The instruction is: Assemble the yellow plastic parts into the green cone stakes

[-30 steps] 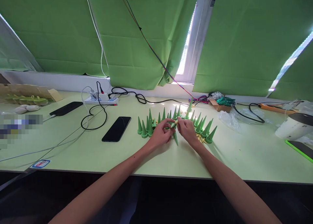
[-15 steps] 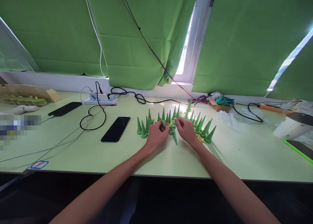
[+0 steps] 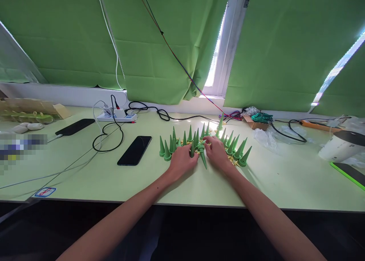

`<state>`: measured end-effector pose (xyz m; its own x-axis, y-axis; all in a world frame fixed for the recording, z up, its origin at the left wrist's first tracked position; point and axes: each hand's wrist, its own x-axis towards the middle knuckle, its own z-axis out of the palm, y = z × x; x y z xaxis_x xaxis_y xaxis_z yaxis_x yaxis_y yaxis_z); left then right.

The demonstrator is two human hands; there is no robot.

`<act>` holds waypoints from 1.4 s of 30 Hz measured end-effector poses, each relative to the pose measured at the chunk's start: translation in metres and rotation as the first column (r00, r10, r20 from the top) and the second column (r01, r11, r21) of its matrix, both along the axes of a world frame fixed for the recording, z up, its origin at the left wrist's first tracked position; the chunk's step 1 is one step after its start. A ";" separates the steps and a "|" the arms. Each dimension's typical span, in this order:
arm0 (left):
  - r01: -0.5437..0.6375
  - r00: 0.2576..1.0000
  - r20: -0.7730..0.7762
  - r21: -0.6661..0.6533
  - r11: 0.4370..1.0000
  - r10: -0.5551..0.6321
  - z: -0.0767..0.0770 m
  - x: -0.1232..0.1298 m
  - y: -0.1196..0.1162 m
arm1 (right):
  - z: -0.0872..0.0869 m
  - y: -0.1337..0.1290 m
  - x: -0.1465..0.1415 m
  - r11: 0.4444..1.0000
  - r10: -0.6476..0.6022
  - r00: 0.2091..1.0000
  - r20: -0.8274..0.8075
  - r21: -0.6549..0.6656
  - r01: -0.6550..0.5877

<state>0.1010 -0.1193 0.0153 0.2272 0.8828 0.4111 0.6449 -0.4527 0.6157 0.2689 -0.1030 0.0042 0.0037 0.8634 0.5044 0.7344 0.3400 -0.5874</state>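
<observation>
Several green cones [image 3: 167,151] with round bases stand in a cluster on the pale table [image 3: 137,185], with small yellow pieces [image 3: 233,161] among them. My left hand [image 3: 184,160] is closed on a green cone [image 3: 192,148] that points upward, at the cluster's front. One cone [image 3: 203,157] lies tilted between my hands, its tip toward me. My right hand [image 3: 216,150] has its fingers pinched beside that cone's base; a small green tip shows at the fingertips, and what they grip is too small to name.
A black phone [image 3: 135,150] lies left of the cones, and a second dark phone [image 3: 75,127] farther left. Behind are a power strip [image 3: 116,117] and black cables. At right are a small cardboard box [image 3: 256,124], clear plastic, a white cup [image 3: 340,145] and a green-edged device [image 3: 349,173].
The cone in my left hand has turned from leaning left to nearly upright. My right fingers have shifted slightly, and a green tip now shows beside them.
</observation>
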 end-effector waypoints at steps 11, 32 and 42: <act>-0.013 0.999 -0.033 -0.016 1.000 0.012 0.001 0.002 -0.001 | -0.004 0.002 0.003 0.996 -0.052 0.993 0.109 -0.070 0.060; -0.026 0.992 0.124 0.015 1.000 0.024 0.005 0.001 -0.001 | 0.000 -0.001 0.003 0.988 -0.118 0.976 0.183 -0.072 0.133; -0.086 0.977 0.200 0.078 0.993 0.069 0.004 -0.002 0.003 | 0.002 0.000 0.000 1.000 0.009 0.999 0.043 0.024 -0.010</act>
